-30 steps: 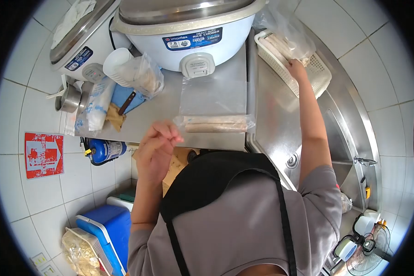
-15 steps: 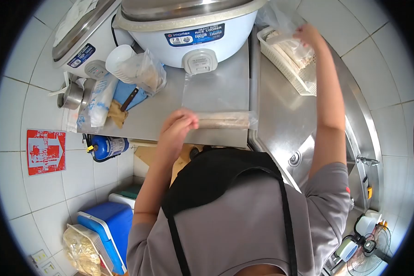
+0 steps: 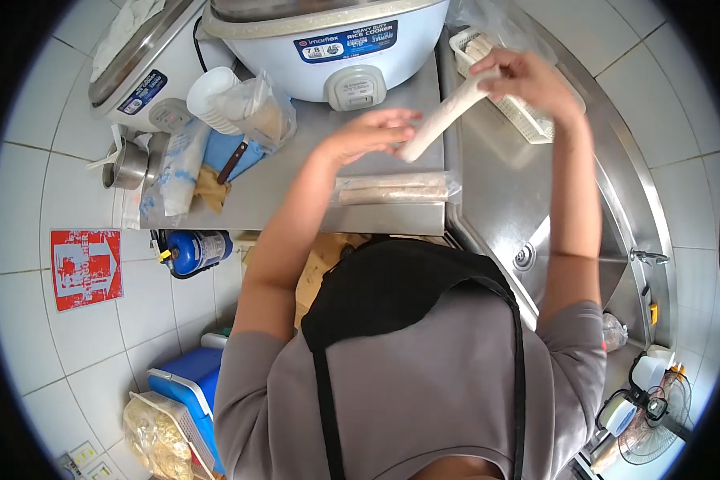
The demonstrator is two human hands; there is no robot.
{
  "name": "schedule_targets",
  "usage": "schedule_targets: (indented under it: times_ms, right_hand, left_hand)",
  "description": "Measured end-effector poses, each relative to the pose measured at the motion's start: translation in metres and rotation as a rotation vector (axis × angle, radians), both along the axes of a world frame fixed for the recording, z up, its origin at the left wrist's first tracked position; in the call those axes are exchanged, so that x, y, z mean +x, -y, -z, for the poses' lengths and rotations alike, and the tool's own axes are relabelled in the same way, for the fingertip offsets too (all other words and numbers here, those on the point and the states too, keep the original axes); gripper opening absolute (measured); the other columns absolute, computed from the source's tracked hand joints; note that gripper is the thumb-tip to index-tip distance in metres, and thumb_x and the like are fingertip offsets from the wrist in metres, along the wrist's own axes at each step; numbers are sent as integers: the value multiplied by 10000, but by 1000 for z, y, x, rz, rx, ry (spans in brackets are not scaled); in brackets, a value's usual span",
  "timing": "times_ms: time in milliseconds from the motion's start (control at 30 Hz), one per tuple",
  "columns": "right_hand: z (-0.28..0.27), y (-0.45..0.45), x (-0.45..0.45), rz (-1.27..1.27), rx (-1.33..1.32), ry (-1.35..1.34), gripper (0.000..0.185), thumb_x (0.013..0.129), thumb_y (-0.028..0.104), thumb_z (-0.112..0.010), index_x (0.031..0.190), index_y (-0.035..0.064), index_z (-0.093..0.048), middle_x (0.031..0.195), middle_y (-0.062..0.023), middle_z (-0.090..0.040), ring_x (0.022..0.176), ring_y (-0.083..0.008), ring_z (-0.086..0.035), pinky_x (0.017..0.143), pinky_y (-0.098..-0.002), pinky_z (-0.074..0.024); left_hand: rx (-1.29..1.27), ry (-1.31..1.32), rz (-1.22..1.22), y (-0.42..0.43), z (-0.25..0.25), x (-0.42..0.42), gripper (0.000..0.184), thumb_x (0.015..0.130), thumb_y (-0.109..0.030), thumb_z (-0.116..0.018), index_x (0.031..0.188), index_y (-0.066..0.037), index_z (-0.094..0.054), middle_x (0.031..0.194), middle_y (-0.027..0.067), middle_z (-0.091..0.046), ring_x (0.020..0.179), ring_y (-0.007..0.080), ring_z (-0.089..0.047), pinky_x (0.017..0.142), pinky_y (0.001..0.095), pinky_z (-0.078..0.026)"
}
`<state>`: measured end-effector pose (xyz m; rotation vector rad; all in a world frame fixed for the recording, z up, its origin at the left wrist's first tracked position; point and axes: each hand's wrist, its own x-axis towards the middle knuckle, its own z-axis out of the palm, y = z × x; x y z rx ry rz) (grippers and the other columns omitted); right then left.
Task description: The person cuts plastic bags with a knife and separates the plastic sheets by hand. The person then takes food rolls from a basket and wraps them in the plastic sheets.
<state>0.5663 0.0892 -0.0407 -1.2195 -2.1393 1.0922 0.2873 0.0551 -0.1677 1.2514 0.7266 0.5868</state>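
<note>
A long, pale, stick-shaped roll (image 3: 444, 120) slants over the counter, its upper end gripped in my right hand (image 3: 534, 84). My left hand (image 3: 370, 133) is at the roll's lower end, fingers apart; whether they touch it is unclear. Below, two similar rolls (image 3: 392, 190) lie side by side on a sheet of clear plastic (image 3: 454, 186) near the counter's front edge. Under and behind my right hand, a white perforated basket (image 3: 540, 130) holds more pale rolls, partly hidden, with clear plastic (image 3: 496, 24) at its far end.
A large rice cooker (image 3: 328, 72) stands at the back, a second cooker (image 3: 148, 88) to its left. Stacked white cups (image 3: 212, 96), a bag, a wooden-handled knife (image 3: 233, 162) and a metal pot (image 3: 126, 168) crowd the left side. The sink drain (image 3: 524, 257) is at right.
My right hand has come from the basket toward the middle with a roll in it. My left hand has risen from the rolls on the plastic to the lower end of this one.
</note>
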Motion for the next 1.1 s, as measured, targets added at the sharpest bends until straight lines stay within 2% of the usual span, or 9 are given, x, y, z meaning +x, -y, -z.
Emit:
schedule_targets:
  times_ms: [167,267,400,500,600,733,833,933,1100]
  right_hand:
    - [128,18,-11,35,-330,-366,284,790,29,-664,1073,47,-652,930,-20,-656,821,-95,-595,779,-222,-465]
    - [177,36,-27,73,-411,-468,246,802,49,-678,1046,38,-652,955,-33,-649,837,-105,-593,782,-227,-457]
    - [195,53,-38,15,-394,-476,190,826,61,-667,1007,7,-644,967,-34,-626,886,-117,-587,800,-234,-457]
    - [191,53,-36,20,-230,-203,137,786,12,-643,921,13,-665,878,-56,-597,884,-141,-587,767,-263,-454]
    - [184,51,-33,-41,-118,-89,137,761,9,-625,887,24,-676,861,-63,-593,858,-155,-586,741,-284,-449]
    - [178,34,-33,-57,-154,30,141,768,41,-607,890,23,-676,887,-75,-614,863,-210,-598,743,-327,-454]
    - [186,12,-53,137,289,154,168,761,66,-617,916,29,-669,928,-94,-631,912,-276,-600,746,-367,-460]
    - [209,-9,-76,198,466,290,169,749,82,-635,913,53,-663,985,-103,-630,991,-308,-570,788,-388,-444]
    - [193,-1,-90,148,427,456,94,741,115,-651,829,88,-637,934,-72,-603,998,-269,-538,823,-396,-396]
  left_hand:
    - [-7,-365,89,-9,21,-52,403,857,-221,-660,1197,-15,-595,1054,43,-643,875,100,-577,666,233,-466]
    - [23,-453,100,-11,38,-68,375,851,-208,-662,1164,-6,-617,1027,46,-654,867,104,-574,666,236,-461]
    - [188,-478,68,-12,67,-80,361,856,-216,-659,1156,-17,-624,1042,61,-654,869,122,-580,729,272,-467]
    - [137,-472,70,-4,79,-81,353,859,-214,-653,1154,-21,-625,1072,61,-651,897,139,-593,797,272,-462]
    - [366,-747,69,12,46,-66,358,853,-239,-656,1134,-17,-635,1123,86,-638,971,199,-600,859,300,-458]
    - [853,-891,-152,50,52,-33,503,881,-357,-581,1245,-12,-541,1266,143,-546,1205,288,-476,1030,407,-332]
    - [998,-955,-112,73,67,-23,633,926,-452,-446,1368,-3,-383,1380,167,-439,1355,298,-308,1124,484,-139]
    - [1039,-965,-116,74,66,-24,628,927,-447,-451,1362,2,-394,1379,171,-439,1348,302,-319,1119,484,-158]
    - [1065,-837,-204,68,62,-26,650,896,-419,-524,1389,-25,-366,1405,171,-399,1357,297,-300,1120,487,-159]
